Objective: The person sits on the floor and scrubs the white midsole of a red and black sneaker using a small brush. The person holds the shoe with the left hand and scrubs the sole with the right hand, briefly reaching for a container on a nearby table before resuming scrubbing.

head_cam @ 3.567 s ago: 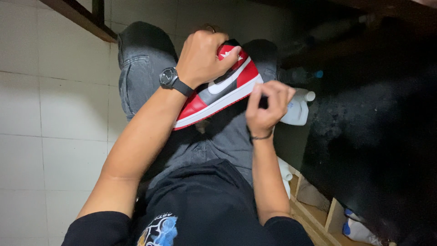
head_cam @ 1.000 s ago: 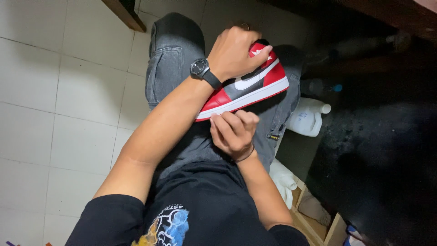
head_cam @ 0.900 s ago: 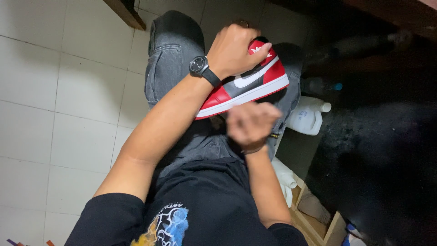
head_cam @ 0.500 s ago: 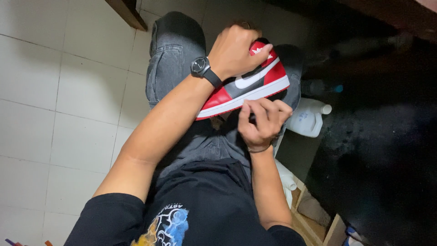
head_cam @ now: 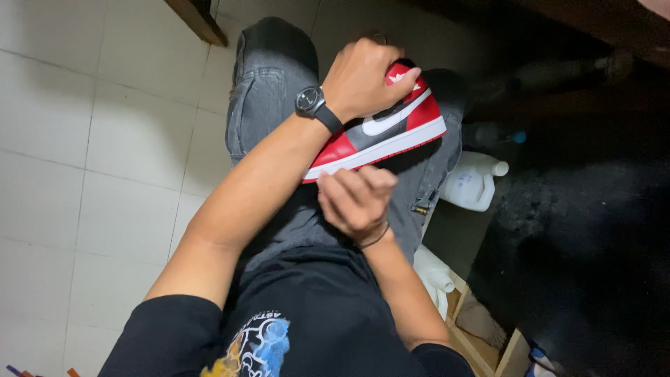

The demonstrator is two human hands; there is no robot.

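Observation:
A red, black and white sneaker (head_cam: 394,132) lies on its side across my lap, on grey jeans (head_cam: 269,98). My left hand (head_cam: 363,75), with a black watch on the wrist, grips the sneaker from above around the heel and collar. My right hand (head_cam: 354,201) sits just below the white sole at the toe end, its fingers curled shut and the knuckles touching the sole's edge. Whether anything is inside that fist is hidden.
A white tiled floor (head_cam: 105,139) spreads to the left. A white plastic jug (head_cam: 473,185) stands by my right leg, another white bottle (head_cam: 434,278) beside a wooden crate (head_cam: 488,342). Dark ground (head_cam: 586,230) fills the right; a wooden leg (head_cam: 197,19) is at the top.
My right hand has slid along the sole from its middle toward the toe end, after rubbing back and forth. My left hand and the sneaker have stayed put.

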